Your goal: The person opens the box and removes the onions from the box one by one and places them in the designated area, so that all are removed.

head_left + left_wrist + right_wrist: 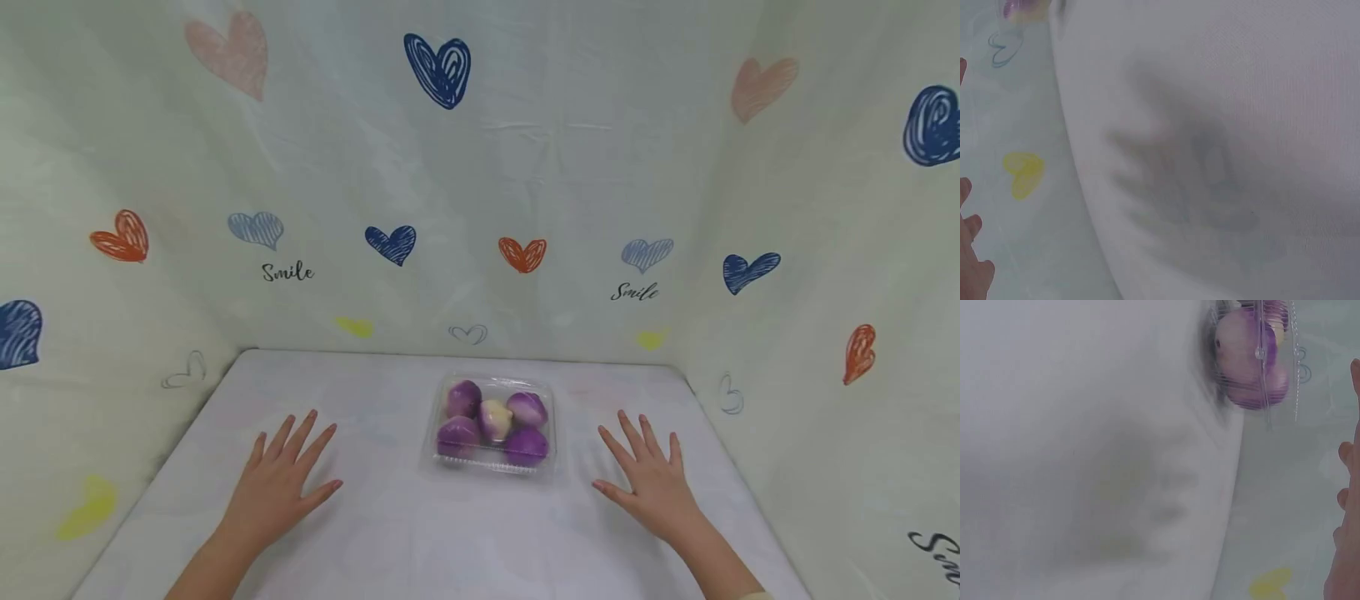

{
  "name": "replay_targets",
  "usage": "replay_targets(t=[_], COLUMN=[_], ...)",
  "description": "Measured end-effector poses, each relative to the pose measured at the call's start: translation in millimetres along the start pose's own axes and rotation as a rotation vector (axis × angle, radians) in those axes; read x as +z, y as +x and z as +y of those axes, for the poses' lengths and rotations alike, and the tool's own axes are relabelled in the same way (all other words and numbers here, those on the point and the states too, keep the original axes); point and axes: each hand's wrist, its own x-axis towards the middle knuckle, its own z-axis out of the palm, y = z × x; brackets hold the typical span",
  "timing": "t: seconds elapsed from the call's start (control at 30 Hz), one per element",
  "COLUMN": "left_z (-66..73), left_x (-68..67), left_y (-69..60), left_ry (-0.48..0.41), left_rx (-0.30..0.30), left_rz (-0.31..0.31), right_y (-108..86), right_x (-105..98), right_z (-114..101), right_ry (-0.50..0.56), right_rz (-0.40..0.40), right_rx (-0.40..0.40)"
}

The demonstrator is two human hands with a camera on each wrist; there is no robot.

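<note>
The pale backdrop [562, 167] fills the upper half of the frame and both sides, and below it the white-covered table [420, 542] spreads across the lower middle. At the lower left the left hand [281, 479] is spread wide, fingers straight and gripping nothing; at the lower right the right hand [652, 479] is splayed the same way, also holding nothing. Their soft shadows suggest both are raised off the cloth.

Between them, slightly right of centre, sits the clear plastic box [489, 467], well apart from either hand. Inside are five rounded purple vegetables [527, 447], the middle one mostly pale.

I judge this a ready stage before any contact; handling the box would call for both hands to come inward and take its sides.

Glare and clear plastic make it hard to tell whether the lid is fastened. The left wrist view catches only a blurred corner of the box at upper left, the right wrist view cuts it off at the top, and each shows only part of a hand at its edge.
</note>
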Motion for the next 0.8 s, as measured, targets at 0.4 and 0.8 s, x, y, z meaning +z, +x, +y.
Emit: replay_targets(t=[0.4,0.8], left_z=[16.0,49.9], left_x=[8.3,23.6], left_y=[11.8,26.9], left_ry=[-0.11,-0.387], left_rx=[-0.029,-0.116], left_rz=[-0.025,-0.079], right_y=[9.4,19.5], right_x=[6,19], right_z=[-25,-56], right_ry=[0.182,0.416], right_rz=[0.021,0.164], right_rx=[0.039,0.015])
